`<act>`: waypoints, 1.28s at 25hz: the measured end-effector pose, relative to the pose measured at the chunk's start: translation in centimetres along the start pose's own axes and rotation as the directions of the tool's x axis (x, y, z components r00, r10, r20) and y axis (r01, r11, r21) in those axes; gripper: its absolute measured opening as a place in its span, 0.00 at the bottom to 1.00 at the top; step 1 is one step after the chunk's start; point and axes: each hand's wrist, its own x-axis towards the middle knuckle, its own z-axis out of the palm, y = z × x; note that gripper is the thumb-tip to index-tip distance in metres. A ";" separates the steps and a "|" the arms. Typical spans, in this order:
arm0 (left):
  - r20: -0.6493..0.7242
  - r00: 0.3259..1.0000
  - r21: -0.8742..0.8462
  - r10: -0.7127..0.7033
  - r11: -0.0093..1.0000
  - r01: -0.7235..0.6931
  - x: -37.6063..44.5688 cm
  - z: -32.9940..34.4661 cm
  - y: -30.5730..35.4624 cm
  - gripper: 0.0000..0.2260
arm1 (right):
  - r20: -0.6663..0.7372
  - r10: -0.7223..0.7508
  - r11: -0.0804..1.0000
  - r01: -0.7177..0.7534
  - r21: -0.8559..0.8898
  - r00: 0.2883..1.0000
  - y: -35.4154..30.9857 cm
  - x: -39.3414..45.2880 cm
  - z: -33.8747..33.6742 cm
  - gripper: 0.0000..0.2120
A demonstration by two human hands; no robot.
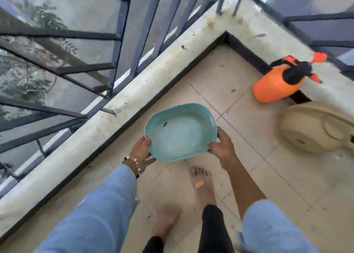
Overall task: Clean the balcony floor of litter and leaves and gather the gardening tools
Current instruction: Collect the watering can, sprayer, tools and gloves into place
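Teal plastic basket [181,133] hangs above the tiled floor [220,76], left hand [141,150] and right hand [222,146] each curled round its rim — one small leaf [165,124] inside. Near the corner, an orange sprayer [277,84] lies against the ledge [134,91], a beige pot [314,130] just beside it; bare tiles stretch between them and the railing side.

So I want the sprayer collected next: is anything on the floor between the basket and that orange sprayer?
Nothing large: between the teal basket and the orange pressure sprayer lie bare tiles with one small leaf. The overturned beige pot sits just right of that path.
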 end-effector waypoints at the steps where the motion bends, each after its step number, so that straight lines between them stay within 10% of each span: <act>1: -0.015 1.000 -0.047 -0.016 0.999 0.015 2.0 -0.2 0.1 0.12 | 0.037 -0.002 1.000 0.003 -0.026 0.999 -0.6 2.3 1.2 0.28; 13: -0.082 0.995 -0.415 -0.061 0.910 0.022 16.5 0.6 0.2 0.13 | 0.271 0.012 0.991 0.024 -0.129 0.963 -3.1 19.2 9.9 0.27; 23: -0.183 0.981 -0.464 -0.068 0.886 -0.025 11.5 -0.3 -0.1 0.25 | 0.239 -0.014 0.938 0.096 -0.334 0.971 -3.5 12.9 9.1 0.35; 27: -0.178 0.981 -0.316 -0.076 0.949 0.016 1.7 -1.3 -0.5 0.20 | 0.232 -0.020 0.929 0.103 -0.354 0.972 -7.4 3.5 7.6 0.28; 32: -0.230 0.967 0.362 0.110 0.932 -0.020 -13.4 -3.1 0.0 0.19 | 0.391 -0.109 0.731 0.340 -0.591 0.914 -13.1 -9.8 6.4 0.17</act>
